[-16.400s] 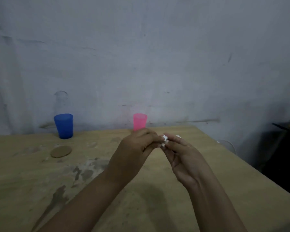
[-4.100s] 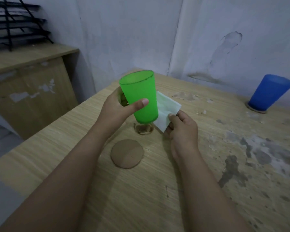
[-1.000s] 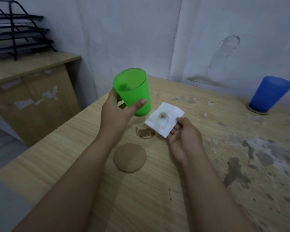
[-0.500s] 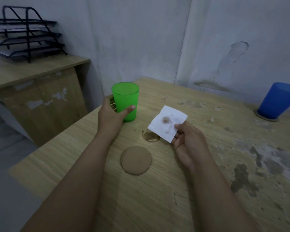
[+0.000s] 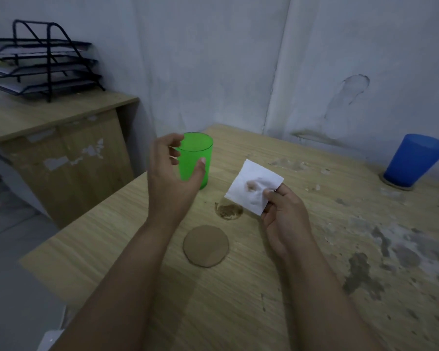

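Green tapered plastic cup [image 5: 197, 160] stands upright on the wood-grain table [image 5: 238, 312], just beyond the left hand [image 5: 170, 176], whose fingers curve loosely apart, gripping nothing. Rightward lie a flat round cardboard coaster [image 5: 205, 245] and a brown ring stain [image 5: 228, 211]. The right hand [image 5: 284, 219] pinches a soft square white tissue [image 5: 254, 188], blotched brown.

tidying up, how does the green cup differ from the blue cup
The green cup stands on bare table; the blue cup sits on a coaster. The green cup is beside the left hand; the blue cup is far right by the wall. Both stand upright.
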The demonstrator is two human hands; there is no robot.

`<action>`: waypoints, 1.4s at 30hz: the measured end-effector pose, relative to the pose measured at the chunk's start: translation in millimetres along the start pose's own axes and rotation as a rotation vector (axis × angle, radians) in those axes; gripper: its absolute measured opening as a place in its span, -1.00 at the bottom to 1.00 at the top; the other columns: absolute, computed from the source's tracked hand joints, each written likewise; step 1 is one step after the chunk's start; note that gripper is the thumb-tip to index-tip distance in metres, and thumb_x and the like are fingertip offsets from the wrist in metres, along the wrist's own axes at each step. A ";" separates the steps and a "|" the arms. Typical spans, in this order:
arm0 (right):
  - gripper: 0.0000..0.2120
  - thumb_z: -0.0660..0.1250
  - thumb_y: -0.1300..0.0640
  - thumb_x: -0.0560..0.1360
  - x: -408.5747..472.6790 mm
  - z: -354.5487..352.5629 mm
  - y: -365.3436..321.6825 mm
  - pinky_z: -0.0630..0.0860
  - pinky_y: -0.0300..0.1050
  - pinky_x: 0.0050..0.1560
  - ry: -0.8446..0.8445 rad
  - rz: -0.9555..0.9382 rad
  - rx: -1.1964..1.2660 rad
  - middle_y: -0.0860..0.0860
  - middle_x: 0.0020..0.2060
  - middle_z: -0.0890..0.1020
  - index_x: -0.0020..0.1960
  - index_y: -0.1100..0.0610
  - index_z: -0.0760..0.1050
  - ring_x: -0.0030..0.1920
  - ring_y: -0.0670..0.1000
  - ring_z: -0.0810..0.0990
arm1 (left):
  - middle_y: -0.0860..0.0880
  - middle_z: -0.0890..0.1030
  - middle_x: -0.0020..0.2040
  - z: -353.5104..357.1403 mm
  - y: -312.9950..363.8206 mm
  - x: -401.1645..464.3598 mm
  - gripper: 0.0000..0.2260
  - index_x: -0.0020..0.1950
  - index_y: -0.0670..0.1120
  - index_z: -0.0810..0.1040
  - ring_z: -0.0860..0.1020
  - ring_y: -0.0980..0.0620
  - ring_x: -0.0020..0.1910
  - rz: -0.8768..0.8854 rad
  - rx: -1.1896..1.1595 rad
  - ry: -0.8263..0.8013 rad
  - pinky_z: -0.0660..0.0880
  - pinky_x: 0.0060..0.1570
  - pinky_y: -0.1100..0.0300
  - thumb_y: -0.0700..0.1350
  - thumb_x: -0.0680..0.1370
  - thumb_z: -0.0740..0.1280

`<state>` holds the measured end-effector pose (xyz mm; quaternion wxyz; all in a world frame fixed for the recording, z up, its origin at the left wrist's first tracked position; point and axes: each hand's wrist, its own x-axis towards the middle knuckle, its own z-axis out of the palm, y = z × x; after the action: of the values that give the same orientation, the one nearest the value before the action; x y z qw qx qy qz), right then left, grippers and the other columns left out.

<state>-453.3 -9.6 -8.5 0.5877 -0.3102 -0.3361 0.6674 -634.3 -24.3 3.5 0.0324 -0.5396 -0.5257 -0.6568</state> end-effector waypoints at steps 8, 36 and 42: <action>-0.75 0.11 0.42 0.50 -1.9 1.3 -2.2 0.63 -0.12 -0.16 -0.096 -0.037 0.059 0.19 -0.20 0.69 -0.05 0.29 0.56 -0.20 0.08 0.67 | 0.02 0.61 -0.06 25.1 28.3 -26.0 -0.73 0.13 -0.03 0.56 0.56 0.08 -0.14 -0.086 -0.187 -0.432 0.51 -0.10 0.23 -0.07 0.44 0.42; -0.62 0.18 0.51 0.39 -1.6 -12.0 -9.2 0.59 -0.21 -0.12 -0.018 -0.197 -0.562 -0.04 -0.13 0.71 -0.33 0.17 0.65 -0.06 -0.03 0.65 | 0.04 0.61 -0.36 32.9 5.4 -16.5 -0.63 -0.28 -0.01 0.70 0.50 0.13 -0.34 -0.736 -0.548 -0.527 0.46 -0.30 0.26 -0.34 0.51 0.20; -0.69 0.19 0.36 0.35 -4.0 -7.5 -0.8 0.45 -0.20 0.14 0.055 -0.329 -0.796 -0.14 0.10 0.58 -0.22 0.09 0.66 0.14 -0.13 0.48 | 0.01 0.65 -0.25 33.0 3.0 -18.4 -0.83 -0.23 -0.01 0.68 0.56 0.08 -0.24 -0.633 -0.437 -0.504 0.49 -0.14 0.13 -0.27 0.45 0.42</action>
<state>-446.3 -12.9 -12.1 0.5295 -0.4725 -0.5965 0.3749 -602.6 -11.3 -12.7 -0.4135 -0.4894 -0.5053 -0.5781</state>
